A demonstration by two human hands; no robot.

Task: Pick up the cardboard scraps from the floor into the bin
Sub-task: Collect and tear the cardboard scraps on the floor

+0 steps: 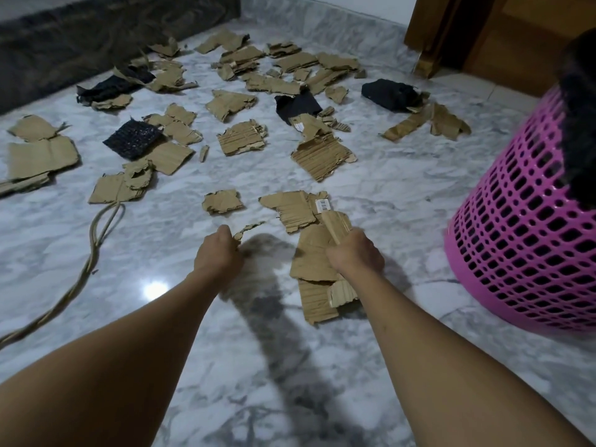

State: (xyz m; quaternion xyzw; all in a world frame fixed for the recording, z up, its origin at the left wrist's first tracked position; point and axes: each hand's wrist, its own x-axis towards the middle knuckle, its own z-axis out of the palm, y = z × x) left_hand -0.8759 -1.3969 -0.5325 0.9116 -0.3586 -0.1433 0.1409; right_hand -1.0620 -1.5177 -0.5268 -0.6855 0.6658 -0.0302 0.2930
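Observation:
Torn brown cardboard scraps (242, 137) lie scattered over the marble floor (161, 253), most of them in the far half. My left hand (219, 253) is closed around a thin, jagged cardboard strip (248, 229) just above the floor. My right hand (354, 256) grips a bundle of large cardboard pieces (312, 256) that hang down below the fist. A scrap with a barcode label (296, 208) lies just beyond my right hand. The pink perforated plastic bin (522, 246) stands at the right, tilted in view.
Several black mesh pieces (134, 140) lie among the scraps. A tan cord (96, 240) runs along the floor at left. A dark furry rug (80, 37) borders the far left. A wooden door frame (429, 43) stands at the far right.

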